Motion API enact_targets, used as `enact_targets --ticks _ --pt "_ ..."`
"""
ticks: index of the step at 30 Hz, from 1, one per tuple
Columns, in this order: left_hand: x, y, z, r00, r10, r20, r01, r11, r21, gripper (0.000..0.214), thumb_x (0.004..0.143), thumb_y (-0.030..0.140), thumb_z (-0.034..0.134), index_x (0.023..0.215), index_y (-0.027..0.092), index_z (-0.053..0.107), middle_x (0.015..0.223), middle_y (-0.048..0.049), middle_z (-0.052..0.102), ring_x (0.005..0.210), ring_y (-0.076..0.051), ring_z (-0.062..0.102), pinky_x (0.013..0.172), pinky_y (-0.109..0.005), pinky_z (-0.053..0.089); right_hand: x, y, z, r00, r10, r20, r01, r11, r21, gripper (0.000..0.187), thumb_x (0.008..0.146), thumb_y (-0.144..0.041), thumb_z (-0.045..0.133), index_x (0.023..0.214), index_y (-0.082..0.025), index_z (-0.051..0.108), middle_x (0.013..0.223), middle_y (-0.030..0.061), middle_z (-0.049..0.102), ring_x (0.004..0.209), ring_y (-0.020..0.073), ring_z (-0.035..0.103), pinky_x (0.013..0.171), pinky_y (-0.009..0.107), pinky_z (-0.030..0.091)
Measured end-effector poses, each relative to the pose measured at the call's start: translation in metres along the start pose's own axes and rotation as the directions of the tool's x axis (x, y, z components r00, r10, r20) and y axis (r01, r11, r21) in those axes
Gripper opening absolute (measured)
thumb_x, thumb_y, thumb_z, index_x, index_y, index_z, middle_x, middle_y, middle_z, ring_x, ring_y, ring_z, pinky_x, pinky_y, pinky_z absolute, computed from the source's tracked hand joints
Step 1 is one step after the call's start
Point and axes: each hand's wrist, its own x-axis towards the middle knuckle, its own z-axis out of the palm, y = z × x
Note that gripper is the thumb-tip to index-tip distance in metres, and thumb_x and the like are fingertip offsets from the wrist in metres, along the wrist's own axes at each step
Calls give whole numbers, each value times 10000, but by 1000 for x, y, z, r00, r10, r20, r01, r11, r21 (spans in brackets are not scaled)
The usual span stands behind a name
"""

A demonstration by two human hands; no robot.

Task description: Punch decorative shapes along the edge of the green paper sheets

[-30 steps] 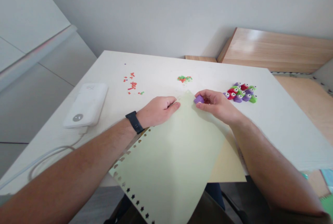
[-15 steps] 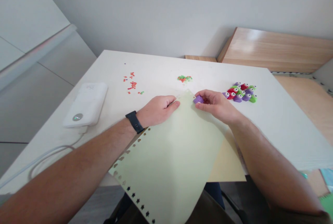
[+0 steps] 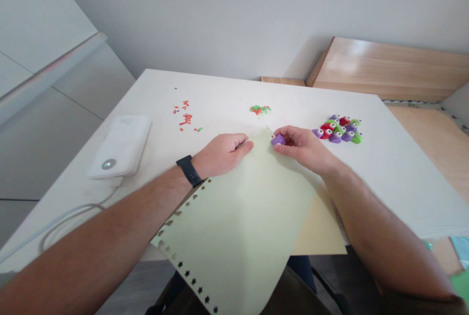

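My right hand (image 3: pixel 302 148) pinches a small purple craft punch (image 3: pixel 278 140) onto the top corner of a pale green paper sheet (image 3: pixel 238 237). My left hand (image 3: pixel 222 155) holds the sheet's edge a little to the left of that corner. The sheet hangs over the near table edge, with small star and heart cut-outs along its left side. A cream paper sheet (image 3: pixel 320 227) lies partly under it. Several coloured craft punches (image 3: pixel 339 129) stand grouped just beyond my right hand, apart from it.
On the white table (image 3: pixel 227 90) are red paper scraps (image 3: pixel 185 118), a small red-and-green scrap pile (image 3: pixel 260 109) and a white power bank (image 3: pixel 120 146) with a cable (image 3: pixel 69 217). Wooden furniture (image 3: pixel 388 66) stands beyond the far right corner.
My right hand and the purple punch have shifted slightly left at the sheet's corner. The view has moved a little; my left hand stays nearly still.
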Motion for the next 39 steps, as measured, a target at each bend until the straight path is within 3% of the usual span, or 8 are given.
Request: enact_targets --ticks 24,29,39 --pt "0 0 0 1000 4 3 -4 1000 21 397 1006 458 439 694 212 427 597 46 412 579 -132 403 578 -296 253 5 0 6 999 17 -32 -17 1000 -8 272 783 -345 757 994 -187 693 819 1 642 717 151 542 658 297 427" --pt "-1 0 0 1000 -3 -13 3 1000 2 413 1007 467 446 688 212 386 586 53 380 568 -125 389 580 -296 262 6 4 6 998 -4 -69 2 1000 -21 288 800 -348 751 1039 -198 692 883 21 674 759 169 572 708 320 466" --pt "-1 1 0 1000 -16 -6 16 1000 -6 411 1007 468 450 691 209 401 586 52 394 571 -125 399 582 -298 263 1 -2 2 998 -55 -30 52 995 -86 294 837 -338 726 1090 -192 686 924 36 683 788 177 574 749 336 477"
